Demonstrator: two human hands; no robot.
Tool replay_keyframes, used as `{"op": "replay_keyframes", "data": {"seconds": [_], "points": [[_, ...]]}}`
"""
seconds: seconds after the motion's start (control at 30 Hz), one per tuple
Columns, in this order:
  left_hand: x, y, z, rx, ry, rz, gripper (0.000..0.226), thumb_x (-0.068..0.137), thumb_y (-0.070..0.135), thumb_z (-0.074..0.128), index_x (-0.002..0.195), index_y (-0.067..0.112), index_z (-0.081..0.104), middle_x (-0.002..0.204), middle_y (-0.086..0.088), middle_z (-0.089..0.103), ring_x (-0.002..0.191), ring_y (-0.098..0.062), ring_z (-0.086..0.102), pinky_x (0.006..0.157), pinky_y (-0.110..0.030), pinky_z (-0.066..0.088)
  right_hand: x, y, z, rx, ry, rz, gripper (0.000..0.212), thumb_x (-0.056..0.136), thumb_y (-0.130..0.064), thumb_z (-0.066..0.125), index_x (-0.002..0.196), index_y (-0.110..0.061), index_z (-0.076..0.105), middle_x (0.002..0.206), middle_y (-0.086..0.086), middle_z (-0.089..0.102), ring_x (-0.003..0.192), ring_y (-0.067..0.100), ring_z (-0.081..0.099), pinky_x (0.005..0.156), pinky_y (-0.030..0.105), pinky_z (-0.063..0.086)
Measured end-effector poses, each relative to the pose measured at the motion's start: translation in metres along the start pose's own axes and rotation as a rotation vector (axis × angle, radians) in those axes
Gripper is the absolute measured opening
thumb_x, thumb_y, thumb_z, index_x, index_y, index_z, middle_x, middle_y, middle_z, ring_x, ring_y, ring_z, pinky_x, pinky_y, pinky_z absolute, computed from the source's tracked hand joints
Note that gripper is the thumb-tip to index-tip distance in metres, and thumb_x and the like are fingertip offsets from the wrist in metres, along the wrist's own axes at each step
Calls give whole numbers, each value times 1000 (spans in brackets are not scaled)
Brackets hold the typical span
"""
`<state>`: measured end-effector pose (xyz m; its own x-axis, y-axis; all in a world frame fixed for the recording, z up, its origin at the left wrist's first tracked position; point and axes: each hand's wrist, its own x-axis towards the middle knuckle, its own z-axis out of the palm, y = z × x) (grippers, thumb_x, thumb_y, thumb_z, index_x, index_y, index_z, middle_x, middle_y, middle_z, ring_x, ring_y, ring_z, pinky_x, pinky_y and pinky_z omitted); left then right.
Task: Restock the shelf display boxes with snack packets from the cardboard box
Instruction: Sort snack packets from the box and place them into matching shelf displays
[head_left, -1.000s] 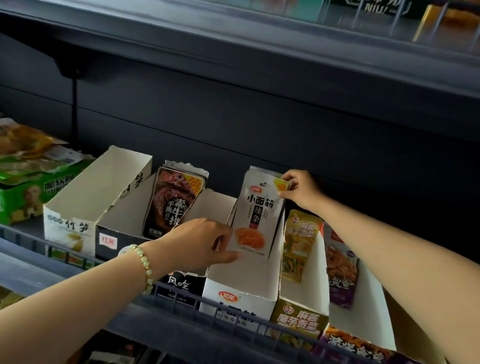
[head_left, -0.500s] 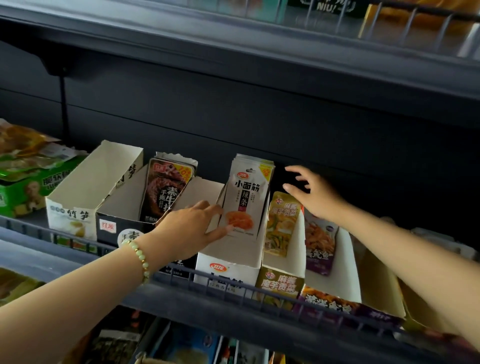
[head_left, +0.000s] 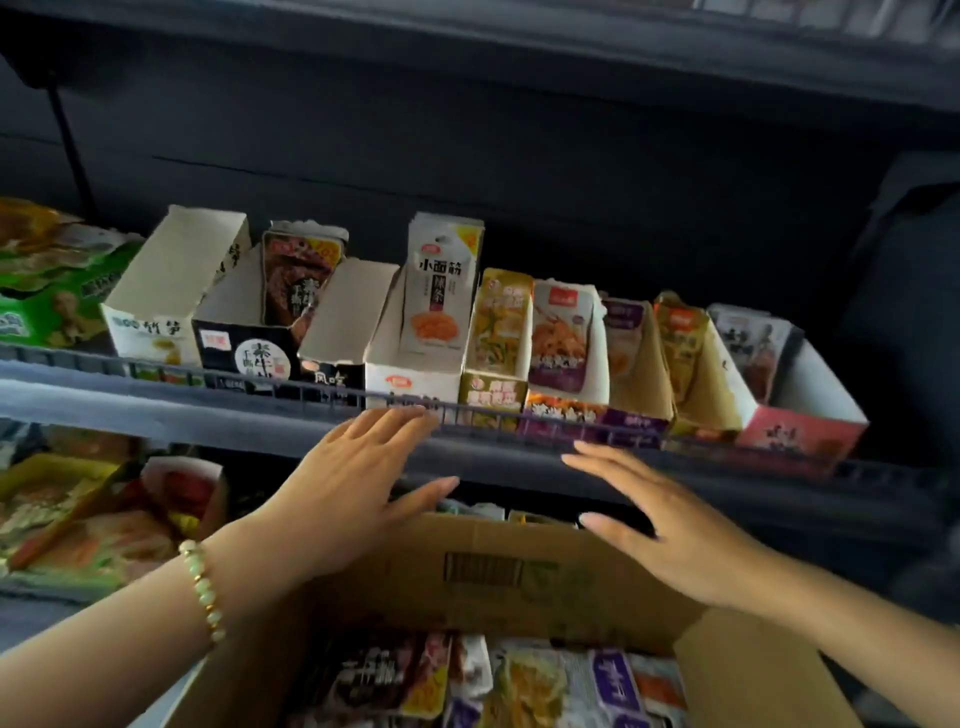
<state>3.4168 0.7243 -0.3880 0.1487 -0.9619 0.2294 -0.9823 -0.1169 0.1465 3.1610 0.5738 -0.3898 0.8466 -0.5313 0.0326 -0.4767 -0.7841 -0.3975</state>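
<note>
Left hand (head_left: 353, 488) and right hand (head_left: 670, 530) hover apart, empty, fingers straight, over the far wall of the cardboard box (head_left: 483, 571); snack packets (head_left: 519, 680) lie below, back toward both wrists.

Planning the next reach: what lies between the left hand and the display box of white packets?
Head view: only the shelf's wire front rail lies between the left hand and the display box of white packets.
</note>
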Motion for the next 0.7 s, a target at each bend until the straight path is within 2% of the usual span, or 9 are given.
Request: {"op": "replay_keyframes", "data": {"seconds": [0.07, 0.17, 0.3, 0.37, 0.43, 0.5, 0.6, 0.63, 0.7], "points": [[-17, 10, 13, -42, -34, -1, 112, 59, 88, -15, 150, 33, 20, 156, 13, 22, 144, -8, 18, 108, -20, 6, -20, 4, 23, 59, -40, 43, 54, 87, -61, 36, 139, -57, 21, 148, -40, 8, 138, -15, 10, 112, 18, 19], [-37, 20, 43, -26, -85, 22, 106, 67, 86, -10, 147, 29, 30, 153, 7, 33, 141, -14, 29, 114, -29, 22, -45, 13, 58, 63, -125, 93, 51, 94, -54, 38, 142, -52, 21, 150, -34, 9, 138, -11, 10, 113, 20, 17], [-53, 25, 85, -13, -228, 14, 112, 62, 87, -17, 146, 29, 31, 149, 7, 36, 137, -15, 34, 111, -31, 30, -66, 29, 101, 38, -225, 128, 52, 97, -50, 41, 145, -42, 26, 154, -25, 11, 141, -4, 13, 113, 20, 19], [-58, 28, 103, -38, -276, -7, 101, 71, 85, -5, 144, 27, 34, 147, 5, 39, 134, -17, 38, 107, -32, 34, -67, 36, 119, 45, -279, 181, 53, 97, -48, 43, 146, -36, 28, 156, -18, 15, 144, 4, 19, 116, 25, 23], [-63, 28, 124, -46, -383, -54, 75, 86, 73, 20, 144, 26, 33, 146, 3, 40, 131, -18, 40, 105, -34, 38, -65, 46, 134, 70, -369, 267, 58, 96, -50, 45, 148, -31, 26, 158, -12, 17, 143, 11, 24, 115, 30, 27], [-69, 25, 138, -101, -501, -91, 68, 91, 65, 32, 147, 27, 27, 150, 3, 35, 133, -18, 36, 107, -35, 37, -59, 58, 147, 73, -447, 357, 70, 92, -57, 48, 150, -28, 22, 159, -6, 18, 143, 17, 28, 114, 34, 29], [-74, 18, 150, -167, -647, -145, 101, 72, 89, 14, 151, 27, 19, 157, 3, 24, 140, -21, 28, 113, -36, 30, -48, 75, 159, 62, -465, 479, 84, 88, -61, 53, 152, -21, 18, 160, 2, 18, 144, 22, 26, 116, 38, 26], [-76, 17, 153, -165, -689, -158, 102, 72, 89, 13, 152, 27, 16, 159, 1, 19, 144, -23, 22, 116, -36, 26, -45, 79, 161, 70, -450, 510, 85, 87, -59, 55, 152, -18, 18, 159, 4, 18, 144, 24, 26, 116, 38, 26], [-80, 20, 162, -127, -748, -173, 80, 89, 72, 24, 153, 28, 10, 162, -1, 8, 148, -24, 11, 119, -37, 17, -42, 85, 164, 103, -443, 550, 93, 83, -59, 61, 152, -17, 16, 160, 6, 14, 145, 25, 22, 117, 38, 25]]}}
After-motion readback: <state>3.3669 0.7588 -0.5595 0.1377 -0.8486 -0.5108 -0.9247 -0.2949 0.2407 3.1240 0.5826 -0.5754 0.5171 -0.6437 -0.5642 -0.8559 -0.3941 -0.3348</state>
